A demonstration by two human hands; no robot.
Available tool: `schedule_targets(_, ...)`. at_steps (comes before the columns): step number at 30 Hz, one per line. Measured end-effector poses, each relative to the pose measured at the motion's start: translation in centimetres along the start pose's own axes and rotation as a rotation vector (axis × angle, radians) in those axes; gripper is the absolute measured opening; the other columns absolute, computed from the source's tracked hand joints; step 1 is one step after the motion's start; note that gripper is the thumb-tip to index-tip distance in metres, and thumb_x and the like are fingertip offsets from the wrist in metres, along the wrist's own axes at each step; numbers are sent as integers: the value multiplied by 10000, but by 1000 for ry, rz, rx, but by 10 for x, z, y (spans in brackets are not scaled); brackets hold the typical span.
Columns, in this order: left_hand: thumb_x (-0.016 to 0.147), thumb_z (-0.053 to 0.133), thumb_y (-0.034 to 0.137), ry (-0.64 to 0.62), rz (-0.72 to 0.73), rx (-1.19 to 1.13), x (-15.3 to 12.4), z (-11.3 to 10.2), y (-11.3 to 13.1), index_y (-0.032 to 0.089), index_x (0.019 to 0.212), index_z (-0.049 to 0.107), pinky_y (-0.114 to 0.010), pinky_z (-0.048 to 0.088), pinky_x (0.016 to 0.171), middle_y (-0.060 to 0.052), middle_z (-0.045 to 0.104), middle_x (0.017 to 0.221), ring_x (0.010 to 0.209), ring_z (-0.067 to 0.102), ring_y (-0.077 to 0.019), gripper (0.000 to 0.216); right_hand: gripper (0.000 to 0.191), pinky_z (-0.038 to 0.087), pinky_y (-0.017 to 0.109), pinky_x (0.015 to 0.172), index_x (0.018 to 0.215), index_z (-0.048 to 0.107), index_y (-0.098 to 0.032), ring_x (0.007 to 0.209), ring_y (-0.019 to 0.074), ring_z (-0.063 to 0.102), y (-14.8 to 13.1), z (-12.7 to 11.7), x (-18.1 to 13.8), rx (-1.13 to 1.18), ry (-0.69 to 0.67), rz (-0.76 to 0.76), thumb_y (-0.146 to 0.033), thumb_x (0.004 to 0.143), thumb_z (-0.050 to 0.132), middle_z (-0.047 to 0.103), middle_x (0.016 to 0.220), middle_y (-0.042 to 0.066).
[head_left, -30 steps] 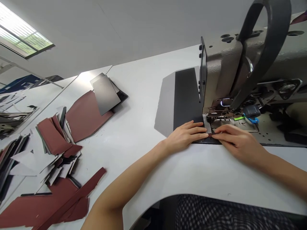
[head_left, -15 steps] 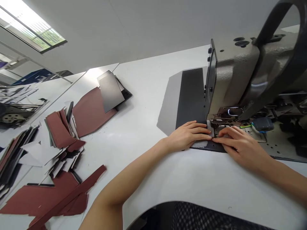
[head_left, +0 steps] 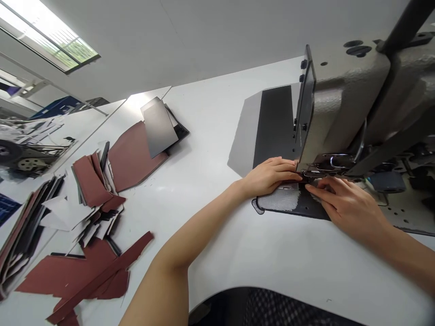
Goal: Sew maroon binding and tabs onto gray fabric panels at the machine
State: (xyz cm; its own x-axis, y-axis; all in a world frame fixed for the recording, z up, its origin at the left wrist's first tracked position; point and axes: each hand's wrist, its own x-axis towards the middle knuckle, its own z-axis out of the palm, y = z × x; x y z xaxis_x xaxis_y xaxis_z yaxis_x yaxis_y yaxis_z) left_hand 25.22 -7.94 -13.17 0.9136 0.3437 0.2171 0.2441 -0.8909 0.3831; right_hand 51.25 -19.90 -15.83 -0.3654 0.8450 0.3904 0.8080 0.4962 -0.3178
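My left hand [head_left: 272,175] lies with its fingers stretched flat on the near end of a black panel [head_left: 274,122], close to the needle area of a sewing machine [head_left: 331,117]. The panel looks like sheet leather or similar; a grey strip [head_left: 243,133] runs along its left side. My right hand [head_left: 350,203] is on the other side of the needle area, thumb and forefinger drawn together at the panel's near edge. What lies between those fingertips is hidden. Below my left hand, the machine's bed plate [head_left: 282,200] shows a worn, light patch.
To the left lie a maroon sheet [head_left: 131,158] with a grey card [head_left: 159,129] on it, stacked offcuts [head_left: 93,181] and maroon scraps [head_left: 78,276]. A dark cylindrical part [head_left: 387,182] sits on the machine bed beyond my right hand. The white table [head_left: 210,244] reaches to my lap.
Both hands and the panel have moved slightly away from me. More of the bed plate's worn patch and its front left corner now show. The camera view has also shifted a little.
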Motion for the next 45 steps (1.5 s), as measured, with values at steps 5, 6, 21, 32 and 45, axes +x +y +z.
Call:
schedule_targets(5, 1088, 369, 198, -3, -25, 15, -2, 1, 1, 252, 1307, 684, -416, 401, 1167, -54, 694, 1363, 1424, 507, -221, 388, 379, 556, 453, 926, 1239, 745, -298, 969, 271, 689, 0, 0, -1, -26, 19, -35, -190, 986, 484, 721, 1077, 78)
schedule_targets(6, 1087, 367, 186, -2, -23, 14, -2, 1, 1, 251, 1308, 680, -427, 385, 1181, -51, 685, 1377, 1437, 494, -221, 389, 375, 558, 462, 927, 1239, 743, -285, 974, 273, 688, 0, 1, -1, -31, 19, -43, -188, 989, 481, 718, 1075, 81)
schedule_targets(21, 1073, 350, 137, -10, -56, -85, -2, 0, 1, 243, 1303, 672, -485, 353, 1216, -70, 686, 1361, 1445, 497, -224, 409, 385, 530, 381, 858, 1196, 741, -232, 954, 224, 684, -3, 0, -1, -64, 60, -117, -111, 986, 442, 718, 1038, 58)
schedule_targets(32, 924, 353, 17, -11, -574, -113, -25, 10, 111, 123, 1410, 458, -524, 378, 1248, -170, 440, 1602, 1569, 307, -262, 508, 357, 558, 316, 619, 1152, 746, -344, 828, 196, 716, -10, -36, -23, 171, -82, 168, -420, 1042, 415, 731, 1118, 6)
schedule_targets(45, 998, 432, 103, -73, -251, 150, -43, 33, 114, 172, 1450, 522, -511, 301, 1289, -88, 431, 1631, 1564, 317, -261, 466, 339, 385, 262, 394, 1092, 724, -256, 403, 128, 476, -63, -35, -49, 345, -132, 552, -485, 888, 580, 526, 559, -49)
